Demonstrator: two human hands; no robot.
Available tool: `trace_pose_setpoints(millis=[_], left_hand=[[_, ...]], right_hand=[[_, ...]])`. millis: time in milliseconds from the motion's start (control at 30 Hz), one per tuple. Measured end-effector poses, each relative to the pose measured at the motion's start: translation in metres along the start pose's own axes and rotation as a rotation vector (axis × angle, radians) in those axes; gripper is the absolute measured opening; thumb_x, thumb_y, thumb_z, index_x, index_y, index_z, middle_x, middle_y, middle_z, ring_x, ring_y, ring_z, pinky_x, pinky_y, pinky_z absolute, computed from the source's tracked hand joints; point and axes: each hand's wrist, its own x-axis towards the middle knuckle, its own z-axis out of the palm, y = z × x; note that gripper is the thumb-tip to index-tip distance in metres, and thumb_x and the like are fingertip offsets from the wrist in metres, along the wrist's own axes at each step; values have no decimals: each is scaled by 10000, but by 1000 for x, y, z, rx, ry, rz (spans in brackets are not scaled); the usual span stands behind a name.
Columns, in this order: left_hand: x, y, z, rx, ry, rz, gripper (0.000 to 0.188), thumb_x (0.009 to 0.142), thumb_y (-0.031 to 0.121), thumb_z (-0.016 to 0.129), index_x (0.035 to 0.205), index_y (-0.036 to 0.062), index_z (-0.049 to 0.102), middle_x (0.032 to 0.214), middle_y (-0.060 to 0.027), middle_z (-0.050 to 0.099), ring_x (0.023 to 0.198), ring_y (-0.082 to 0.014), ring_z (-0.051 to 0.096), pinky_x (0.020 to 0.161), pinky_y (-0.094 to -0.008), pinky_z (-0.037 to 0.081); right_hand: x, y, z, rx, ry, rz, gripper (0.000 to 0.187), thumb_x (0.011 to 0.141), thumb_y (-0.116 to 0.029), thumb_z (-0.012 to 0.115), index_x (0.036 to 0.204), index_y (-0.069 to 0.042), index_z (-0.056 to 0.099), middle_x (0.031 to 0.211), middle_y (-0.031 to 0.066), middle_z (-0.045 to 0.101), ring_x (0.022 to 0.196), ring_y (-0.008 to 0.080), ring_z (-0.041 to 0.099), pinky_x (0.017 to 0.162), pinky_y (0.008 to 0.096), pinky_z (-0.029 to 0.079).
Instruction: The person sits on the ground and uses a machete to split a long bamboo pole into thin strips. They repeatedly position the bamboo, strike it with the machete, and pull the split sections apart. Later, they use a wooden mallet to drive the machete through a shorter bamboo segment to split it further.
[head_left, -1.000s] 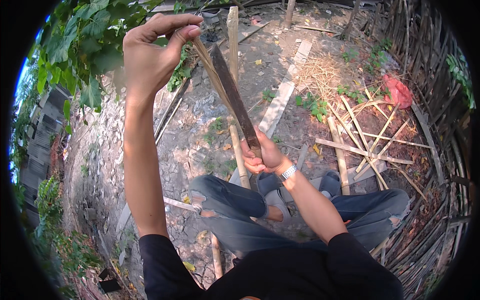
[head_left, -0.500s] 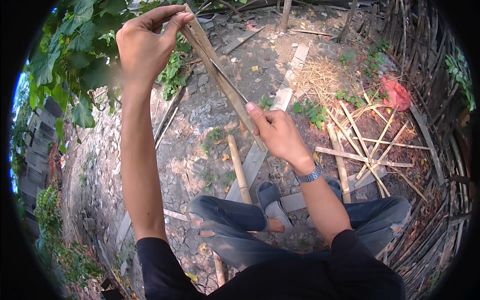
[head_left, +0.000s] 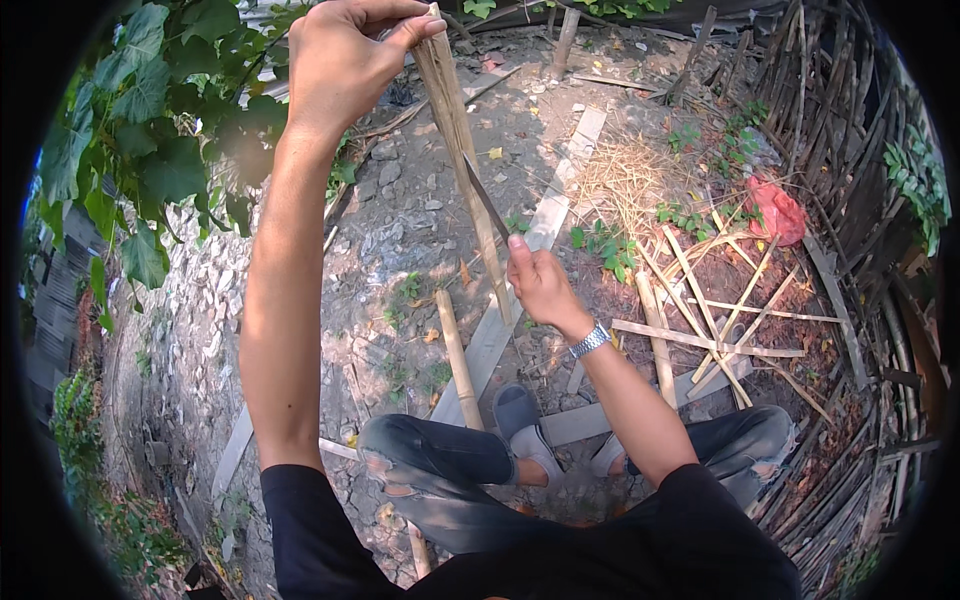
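My left hand (head_left: 355, 55) is closed at the far end of a long split bamboo piece (head_left: 480, 220), pinching it between thumb and fingers. The piece stands steeply, its lower end over a grey plank (head_left: 490, 345); whether it touches is unclear. A knife (head_left: 487, 200) has its thin dark blade against the bamboo's right side, around the middle of its length. My right hand (head_left: 543, 290), below a metal watch (head_left: 590, 341) on that wrist, is wrapped round the knife's handle, which the fingers hide.
Crossed bamboo strips (head_left: 715, 345) lie to the right, near a red plastic bag (head_left: 776, 212) and straw-like shavings (head_left: 630, 170). Bamboo poles (head_left: 458, 360) rest by my legs. A stick fence (head_left: 830, 90) lines the right; leafy vines (head_left: 150, 110) hang at left.
The bamboo piece has swung more upright. My left hand has shifted right and slightly up with its top end; my right hand, with the knife, sits a little lower and farther right.
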Motion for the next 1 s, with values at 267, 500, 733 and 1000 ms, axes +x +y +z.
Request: trace_pose_setpoints(millis=[267, 500, 733, 1000], left_hand=[[-14, 54, 9, -253, -82, 64, 163, 870, 131, 789, 1016, 60, 808, 856, -57, 789, 814, -105, 732, 759, -249, 538], [-12, 58, 17, -385, -79, 78, 119, 863, 48, 745, 961, 9, 799, 808, -91, 781, 803, -117, 753, 748, -241, 585], [-2, 19, 10, -106, 24, -13, 205, 880, 178, 805, 1052, 65, 806, 906, -39, 793, 817, -81, 714, 751, -234, 541], [-44, -1, 22, -254, 343, -18, 584, 961, 323, 743, 1455, 82, 548, 1297, -102, 692, 943, -134, 691, 825, -287, 554]], right_hand=[[-61, 32, -19, 1013, -732, 265, 740, 964, -807, 289, 676, -134, 405, 489, -51, 339, 368, 72, 300, 362, 249, 217], [-61, 29, 26, 1471, -840, 178, 750, 947, -831, 289, 691, -136, 407, 486, -70, 335, 358, 60, 307, 369, 256, 217], [-35, -26, -31, 356, -48, -51, 412, 1018, -416, 602, 832, -49, 635, 604, 30, 535, 478, 172, 507, 484, 346, 374], [-27, -87, -69, -240, 342, -224, 346, 1033, -309, 585, 1067, 14, 707, 711, 199, 651, 636, 302, 650, 627, 415, 487]])
